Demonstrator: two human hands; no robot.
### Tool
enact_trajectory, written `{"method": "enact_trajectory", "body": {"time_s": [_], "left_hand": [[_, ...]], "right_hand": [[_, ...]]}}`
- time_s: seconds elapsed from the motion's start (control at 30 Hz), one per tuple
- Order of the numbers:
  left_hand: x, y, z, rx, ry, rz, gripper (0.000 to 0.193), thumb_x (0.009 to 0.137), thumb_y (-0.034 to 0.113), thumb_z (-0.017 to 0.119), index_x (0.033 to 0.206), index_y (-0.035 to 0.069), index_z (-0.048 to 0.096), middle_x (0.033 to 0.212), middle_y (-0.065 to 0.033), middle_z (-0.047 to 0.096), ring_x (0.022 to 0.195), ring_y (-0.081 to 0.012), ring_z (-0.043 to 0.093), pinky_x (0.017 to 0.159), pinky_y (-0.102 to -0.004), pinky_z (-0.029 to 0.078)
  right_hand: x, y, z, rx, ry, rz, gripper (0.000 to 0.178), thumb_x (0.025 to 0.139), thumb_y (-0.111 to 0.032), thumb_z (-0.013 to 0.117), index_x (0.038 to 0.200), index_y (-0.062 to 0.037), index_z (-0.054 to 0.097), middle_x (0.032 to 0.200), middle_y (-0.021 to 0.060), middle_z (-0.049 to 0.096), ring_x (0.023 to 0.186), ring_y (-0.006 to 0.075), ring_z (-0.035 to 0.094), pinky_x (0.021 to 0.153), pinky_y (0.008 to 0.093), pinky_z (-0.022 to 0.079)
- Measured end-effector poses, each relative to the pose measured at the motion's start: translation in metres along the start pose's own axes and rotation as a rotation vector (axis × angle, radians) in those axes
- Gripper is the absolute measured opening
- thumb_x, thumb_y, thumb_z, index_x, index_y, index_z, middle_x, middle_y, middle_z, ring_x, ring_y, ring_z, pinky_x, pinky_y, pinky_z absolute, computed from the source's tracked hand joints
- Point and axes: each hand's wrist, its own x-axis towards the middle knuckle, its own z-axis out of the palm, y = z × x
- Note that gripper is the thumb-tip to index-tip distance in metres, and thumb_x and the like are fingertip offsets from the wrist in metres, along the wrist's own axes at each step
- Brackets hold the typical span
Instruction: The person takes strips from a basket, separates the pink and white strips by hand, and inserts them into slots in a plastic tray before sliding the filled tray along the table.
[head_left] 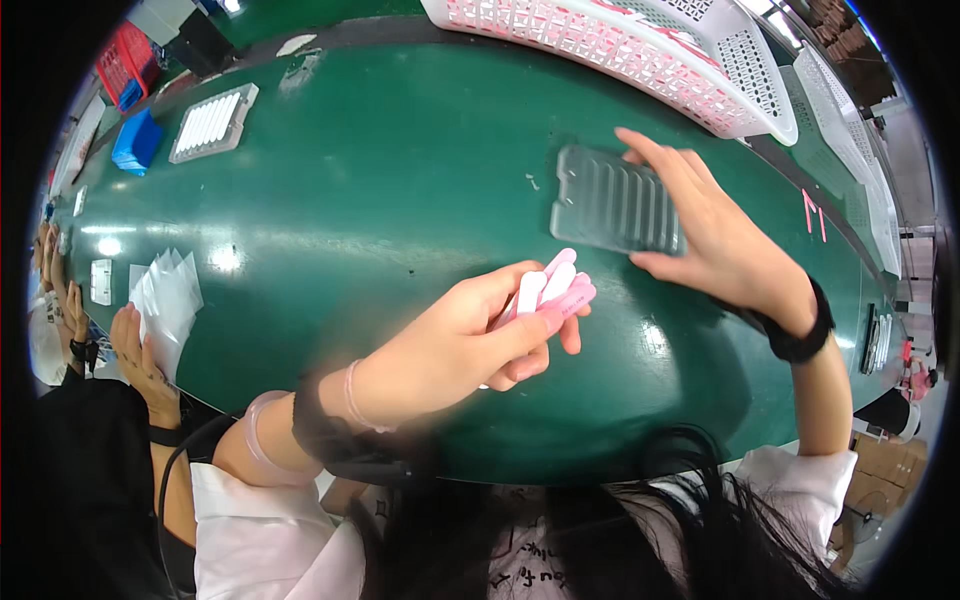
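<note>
A green table [380,200] carries a filled white ribbed tray [213,122] at its far left edge. A blue box [137,141] and a red crate [127,62] sit beyond it. White perforated baskets [640,50] line the far right edge. Clear bags [168,300] lie at the near left, under a co-worker's hand [135,350].

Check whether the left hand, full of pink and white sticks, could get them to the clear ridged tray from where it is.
Probably yes. The left hand holds the sticks just short of the clear tray, with only bare green table between. The right hand grips the tray's far edge, leaving its near side free.
</note>
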Motion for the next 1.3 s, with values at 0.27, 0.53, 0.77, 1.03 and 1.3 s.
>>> {"method": "enact_trajectory", "body": {"time_s": [0.27, 0.53, 0.77, 1.03, 1.3], "left_hand": [[0.001, 0.001, 0.002, 0.077, 0.001, 0.159, 0.024, 0.087, 0.010, 0.045, 0.109, -0.001, 0.042, 0.080, -0.0100, 0.055, 0.051, -0.0047, 0.037, 0.042, -0.0163, 0.027], [0.004, -0.001, -0.002, -0.059, 0.023, 0.161, 0.024, 0.086, 0.012, 0.047, 0.107, 0.000, 0.042, 0.083, -0.0125, 0.055, 0.051, -0.0056, 0.039, 0.041, -0.0168, 0.026], [0.004, -0.002, -0.007, -0.178, 0.102, 0.103, 0.022, 0.088, 0.015, 0.043, 0.104, 0.000, 0.045, 0.085, -0.0090, 0.051, 0.054, -0.0062, 0.040, 0.042, -0.0169, 0.027], [0.005, -0.003, -0.009, -0.104, 0.075, 0.171, 0.023, 0.088, 0.015, 0.045, 0.105, 0.000, 0.046, 0.081, -0.0083, 0.054, 0.055, -0.0066, 0.041, 0.044, -0.0167, 0.028], [0.001, 0.000, -0.004, -0.031, 0.095, 0.177, 0.025, 0.088, 0.015, 0.045, 0.109, 0.001, 0.043, 0.086, -0.0121, 0.056, 0.056, -0.0070, 0.045, 0.042, -0.0160, 0.028]], "right_hand": [[-0.020, -0.048, 0.020, 0.685, 0.234, 0.259, 0.020, 0.072, -0.005, 0.064, 0.088, 0.0008, 0.054, 0.080, 0.0067, 0.056, 0.074, 0.0153, 0.055, 0.064, 0.0254, 0.045], [-0.013, -0.039, 0.019, 1.106, 0.436, 0.275, 0.009, 0.076, 0.003, 0.057, 0.085, 0.0029, 0.056, 0.080, 0.0077, 0.060, 0.073, 0.0121, 0.058, 0.063, 0.0228, 0.049], [0.002, -0.025, 0.019, -0.314, 0.221, -0.205, 0.021, 0.062, 0.001, 0.055, 0.082, 0.0008, 0.051, 0.088, 0.0118, 0.055, 0.081, 0.0231, 0.055, 0.063, 0.0286, 0.048], [-0.017, -0.045, 0.031, -0.295, 0.211, -0.168, 0.032, 0.062, -0.002, 0.058, 0.092, 0.0033, 0.052, 0.092, 0.0123, 0.056, 0.084, 0.0254, 0.053, 0.070, 0.0322, 0.045], [-0.002, -0.060, 0.026, 1.050, 0.209, 0.422, 0.012, 0.075, -0.004, 0.061, 0.084, 0.0021, 0.055, 0.075, 0.0042, 0.058, 0.070, 0.0081, 0.055, 0.061, 0.0213, 0.046]]}}
